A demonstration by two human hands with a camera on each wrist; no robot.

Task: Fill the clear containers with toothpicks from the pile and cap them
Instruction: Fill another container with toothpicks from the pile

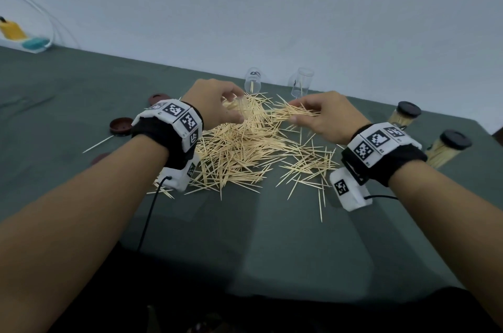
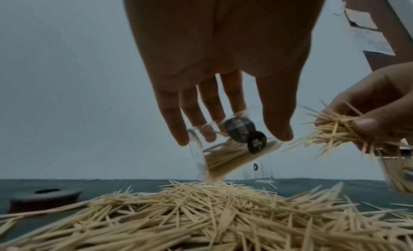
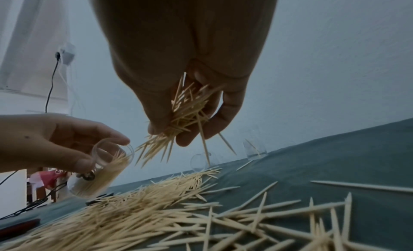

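Left hand (image 2: pixel 214 74) grips a tilted clear container (image 2: pixel 225 154); right hand (image 3: pixel 190 89) clutches a toothpick bundle (image 3: pixel 178 117) at its mouth, above the pile (image 1: pixel 239 147).

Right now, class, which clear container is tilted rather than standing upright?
The clear container that the left hand grips over the pile, partly filled; the others stand on the table.

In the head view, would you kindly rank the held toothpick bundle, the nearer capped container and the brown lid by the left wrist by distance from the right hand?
1. The toothpick bundle, pinched in the right hand itself.
2. The capped container, on the table to its right.
3. The brown lid, far across the pile beyond the left wrist.
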